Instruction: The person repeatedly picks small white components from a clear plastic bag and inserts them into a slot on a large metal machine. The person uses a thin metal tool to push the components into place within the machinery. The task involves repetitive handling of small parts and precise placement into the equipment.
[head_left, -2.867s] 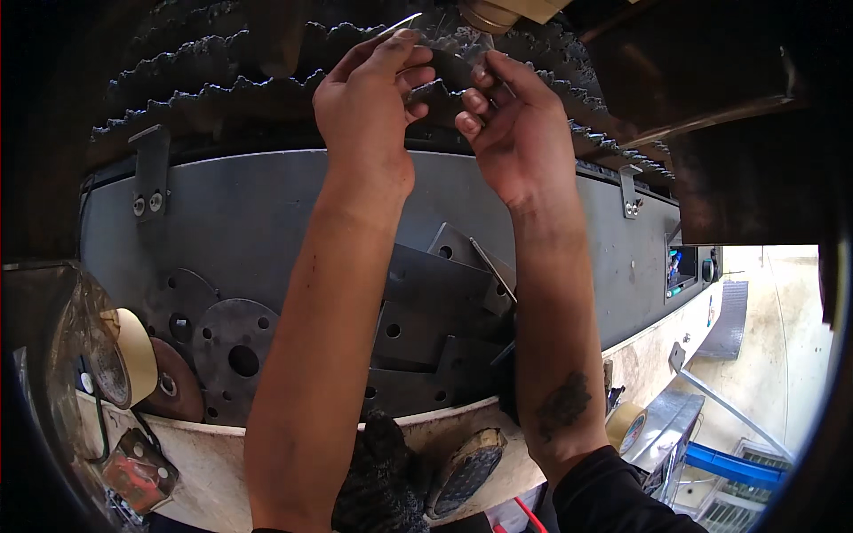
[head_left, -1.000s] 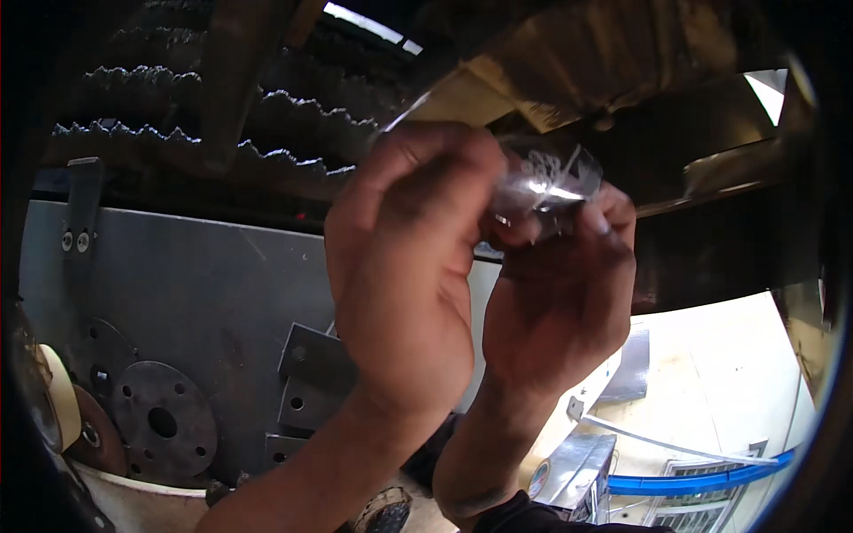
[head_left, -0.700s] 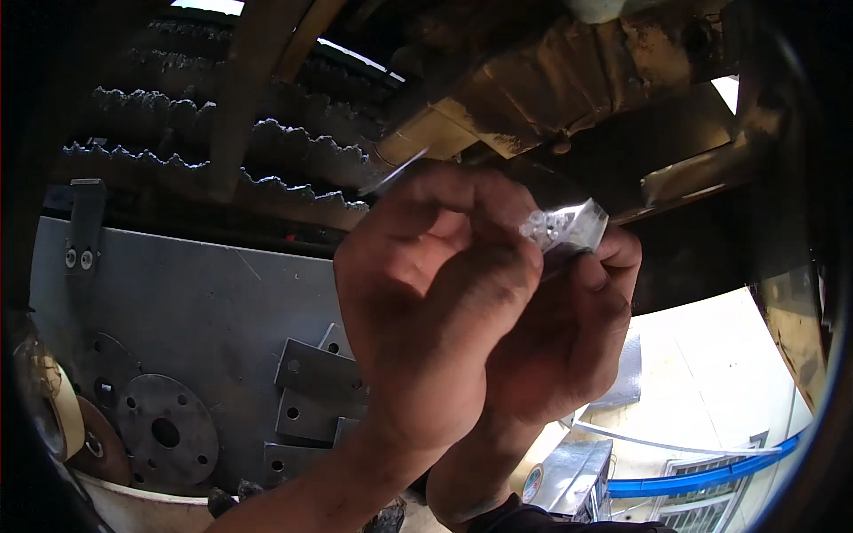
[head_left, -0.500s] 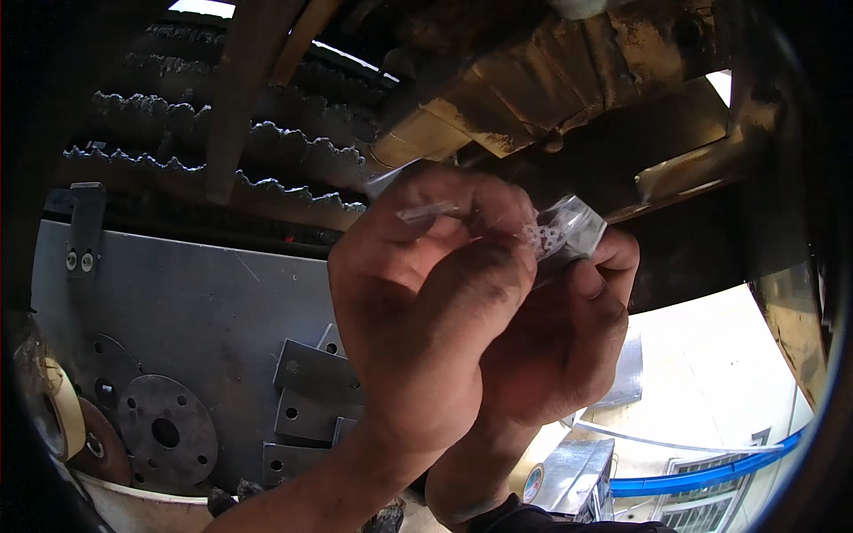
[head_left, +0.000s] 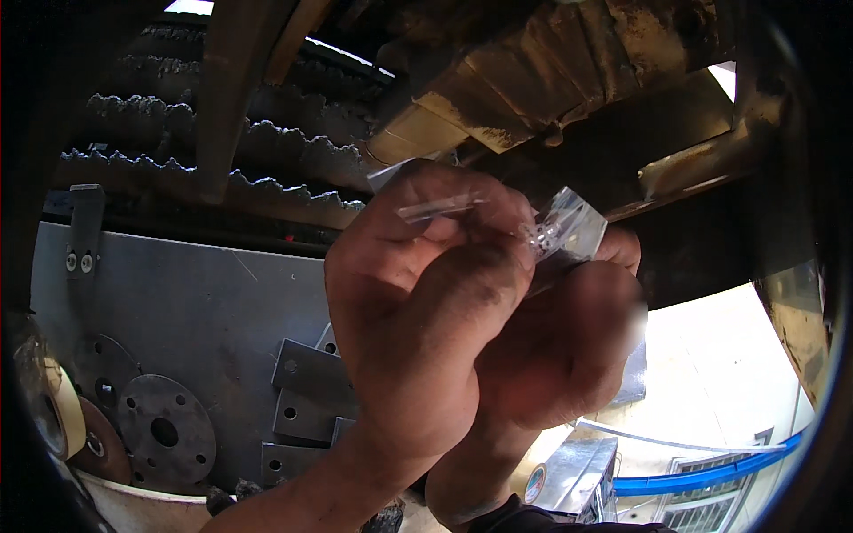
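Note:
A small clear plastic bag (head_left: 582, 233) is held up in front of me, with tiny dotted or beaded-looking contents (head_left: 544, 238) that are too small to name. My left hand (head_left: 426, 284) pinches one end of it between thumb and curled fingers. A clear strip of plastic (head_left: 440, 208) shows across those fingers, and a clear corner (head_left: 384, 175) sticks out behind them. Partly hidden behind the left, my right hand (head_left: 569, 346) has its fingers closed at the bag's other end. Its thumb is blurred.
A grey metal panel (head_left: 187, 302) stands behind at left, with round drilled discs (head_left: 166, 429), rectangular drilled plates (head_left: 311, 377) and a tape roll (head_left: 64, 410). Overhead hangs a rusty metal structure (head_left: 533, 80). A shiny metal box (head_left: 577, 475) and blue rail (head_left: 702, 481) are lower right.
My right thumb has shifted a little to the right and is now blurred. The bag's free end stands up slightly higher and more spread. My left hand keeps its pinch.

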Demonstrator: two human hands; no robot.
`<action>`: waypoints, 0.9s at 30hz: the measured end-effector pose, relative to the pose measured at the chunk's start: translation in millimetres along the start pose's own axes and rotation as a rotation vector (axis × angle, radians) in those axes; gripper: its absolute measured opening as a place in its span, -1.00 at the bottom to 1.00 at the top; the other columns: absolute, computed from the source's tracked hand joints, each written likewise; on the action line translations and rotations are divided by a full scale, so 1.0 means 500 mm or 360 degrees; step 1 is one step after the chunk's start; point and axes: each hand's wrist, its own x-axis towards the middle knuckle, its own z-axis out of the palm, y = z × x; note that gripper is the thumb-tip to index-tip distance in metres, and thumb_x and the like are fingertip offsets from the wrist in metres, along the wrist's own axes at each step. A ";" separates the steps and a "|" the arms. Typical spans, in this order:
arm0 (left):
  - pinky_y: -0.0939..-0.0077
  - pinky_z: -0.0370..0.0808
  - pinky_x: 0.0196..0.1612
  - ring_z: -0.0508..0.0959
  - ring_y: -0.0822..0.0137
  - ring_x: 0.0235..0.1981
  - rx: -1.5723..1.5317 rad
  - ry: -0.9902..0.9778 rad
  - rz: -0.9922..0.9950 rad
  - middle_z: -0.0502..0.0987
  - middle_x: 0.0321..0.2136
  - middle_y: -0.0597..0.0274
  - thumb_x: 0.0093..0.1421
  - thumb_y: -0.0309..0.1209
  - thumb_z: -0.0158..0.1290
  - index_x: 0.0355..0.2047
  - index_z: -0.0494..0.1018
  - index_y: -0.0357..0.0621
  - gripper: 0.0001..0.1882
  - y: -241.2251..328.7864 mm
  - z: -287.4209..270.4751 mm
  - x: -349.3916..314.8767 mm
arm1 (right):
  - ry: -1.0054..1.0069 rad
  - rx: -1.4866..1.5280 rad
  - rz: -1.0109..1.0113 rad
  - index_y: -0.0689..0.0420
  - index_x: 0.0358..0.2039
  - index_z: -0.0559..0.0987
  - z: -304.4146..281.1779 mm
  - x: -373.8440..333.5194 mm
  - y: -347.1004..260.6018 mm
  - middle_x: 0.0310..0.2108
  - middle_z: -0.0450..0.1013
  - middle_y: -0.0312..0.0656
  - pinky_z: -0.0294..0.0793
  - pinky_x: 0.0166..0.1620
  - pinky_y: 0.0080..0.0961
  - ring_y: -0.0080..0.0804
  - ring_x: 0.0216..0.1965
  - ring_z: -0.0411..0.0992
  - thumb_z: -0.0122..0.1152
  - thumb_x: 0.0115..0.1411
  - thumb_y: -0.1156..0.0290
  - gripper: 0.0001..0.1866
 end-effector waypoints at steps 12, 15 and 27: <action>0.44 0.26 -0.43 0.32 0.28 -0.49 -0.0006 -0.0017 0.0044 0.32 -0.49 0.15 -0.06 -0.40 -0.09 -0.42 0.37 -0.30 -0.78 -0.013 -0.002 -0.001 | 0.0034 0.0029 0.0003 0.27 -0.31 0.34 0.003 0.003 -0.002 -0.35 0.38 -0.02 0.36 -0.26 -0.52 -0.39 -0.38 0.35 0.09 0.04 0.51 -0.79; 0.44 0.26 -0.42 0.32 0.28 -0.50 -0.0086 -0.0031 -0.0045 0.32 -0.49 0.14 -0.06 -0.39 -0.10 -0.42 0.36 -0.30 -0.77 -0.027 0.015 -0.007 | 0.0064 -0.0048 -0.0026 0.27 -0.32 0.33 -0.010 0.006 -0.025 -0.36 0.38 -0.02 0.37 -0.28 -0.52 -0.39 -0.39 0.34 0.08 0.03 0.51 -0.79; 0.42 0.26 -0.42 0.33 0.26 -0.48 0.0075 -0.0005 0.0018 0.32 -0.49 0.13 -0.05 -0.34 -0.12 -0.39 0.35 -0.30 -0.73 -0.028 0.011 -0.006 | 0.0049 0.0013 0.0012 0.27 -0.32 0.31 -0.013 0.005 -0.014 -0.38 0.36 -0.02 0.36 -0.32 -0.51 -0.38 -0.43 0.32 0.05 0.02 0.51 -0.80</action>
